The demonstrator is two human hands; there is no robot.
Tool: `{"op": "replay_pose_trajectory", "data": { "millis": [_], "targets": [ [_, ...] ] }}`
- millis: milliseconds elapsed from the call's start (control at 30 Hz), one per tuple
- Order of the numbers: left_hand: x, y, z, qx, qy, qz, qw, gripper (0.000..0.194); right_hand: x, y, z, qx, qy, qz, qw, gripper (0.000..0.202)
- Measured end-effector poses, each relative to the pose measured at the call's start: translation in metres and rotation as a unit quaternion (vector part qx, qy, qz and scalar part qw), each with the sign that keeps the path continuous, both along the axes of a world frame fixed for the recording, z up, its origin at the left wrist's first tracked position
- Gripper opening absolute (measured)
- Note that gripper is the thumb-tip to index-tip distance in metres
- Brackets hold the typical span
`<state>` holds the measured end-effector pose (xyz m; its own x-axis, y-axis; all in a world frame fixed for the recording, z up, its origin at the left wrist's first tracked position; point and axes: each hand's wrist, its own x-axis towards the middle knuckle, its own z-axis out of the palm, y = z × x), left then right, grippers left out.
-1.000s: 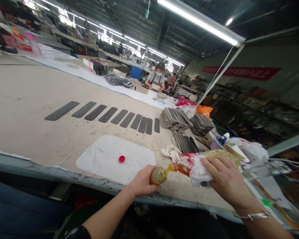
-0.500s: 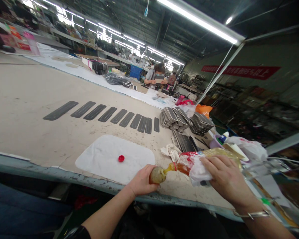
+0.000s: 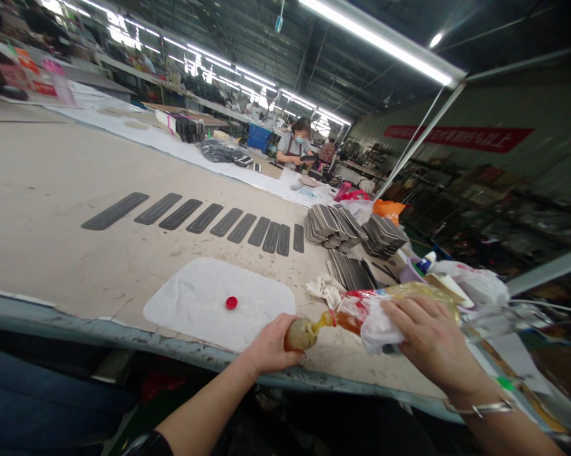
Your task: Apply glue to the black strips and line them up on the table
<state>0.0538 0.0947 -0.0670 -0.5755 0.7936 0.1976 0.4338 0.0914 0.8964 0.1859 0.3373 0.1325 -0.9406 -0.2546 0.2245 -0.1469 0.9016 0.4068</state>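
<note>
Beige-topped table — dark strips in row, white sheet, stacked pieces, crumpled cloth.

Looks like a factory workshop: beyond the long worktable, rows of benches under strip lights; on its right end, stacked dark strips; behind those, crowded shelving.

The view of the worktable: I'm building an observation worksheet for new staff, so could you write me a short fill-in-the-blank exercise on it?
1. Between the small stained container and the large bottle, the left hand grips the ____ one.
2. The sheet under the cap is coloured ____.
3. The cap's colour, like that of the wall banner, is ____.
4. The silvery bracelet is on the person's ____ wrist.

Missing words: small; white; red; right.
</note>
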Motion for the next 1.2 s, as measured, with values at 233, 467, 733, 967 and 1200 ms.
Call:
{"op": "replay_pose_trajectory", "data": {
  "millis": [233,467,733,967,1200],
  "targets": [
    [-0.0001,-0.0002,-0.0006,0.002,0.006,0.003,1.0,0.064,0.0007,0.001,-0.0007,0.005,-0.001,-0.004,1.0,0.032],
    [0.0006,-0.0003,0.0005,-0.004,0.004,-0.001,1.0,0.063,0.0002,-0.0011,0.0003,0.009,0.006,0.005,1.0,0.036],
    [0.0004,0.0006,-0.0011,0.0,0.009,0.002,1.0,0.063,0.0019,0.0016,-0.0025,0.003,-0.003,-0.004,1.0,0.036],
    [0.0009,0.0003,0.0036,-0.005,-0.001,0.001,1.0,0.062,0.0002,-0.0011,-0.0015,0.009,0.006,0.005,1.0,0.037],
    [-0.0007,-0.0007,0.0024,-0.004,0.002,-0.002,1.0,0.063,-0.0011,-0.0014,-0.0014,0.006,0.008,0.004,1.0,0.035]
  ]
}}
